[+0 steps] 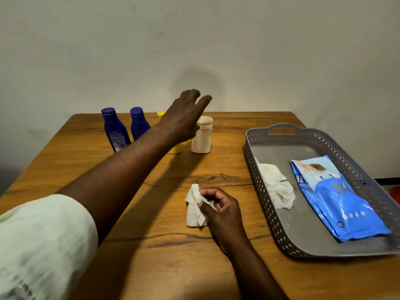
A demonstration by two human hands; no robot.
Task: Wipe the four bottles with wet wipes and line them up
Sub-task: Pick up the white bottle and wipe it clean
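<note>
The left hand (184,118) is stretched out over the far side of the table, fingers extended and loosely spread, nothing gripped in it; it is held above the row of bottles, between the yellow bottle (174,149) and the white bottle (202,135), and whether it is touching either one cannot be told. The yellow bottle is largely hidden behind the hand and wrist, only its cap and base being seen. Nearer the camera, the right hand (218,206) is rested low over the table with its fingers curled, and a crumpled white wet wipe (195,207) is pinched between thumb and fingertips, its loose end draped down onto the wood. A pale, rolled-up sleeve (43,241) is seen on the left arm in the near left corner. Out along the far edge, four bottles are stood upright in a rough line: a dark blue bottle (115,131) at the left with its printed back label turned to the camera, a second blue bottle (139,124) just beside it, then the yellow one, then the white one with its gold-ringed cap. To the right, a grey perforated tray (279,128) is set on the wooden table (151,267); inside it a used, bunched wipe (277,187) is laid at the left, and a blue wet wipes pack (337,202) is laid flat beside it.
</note>
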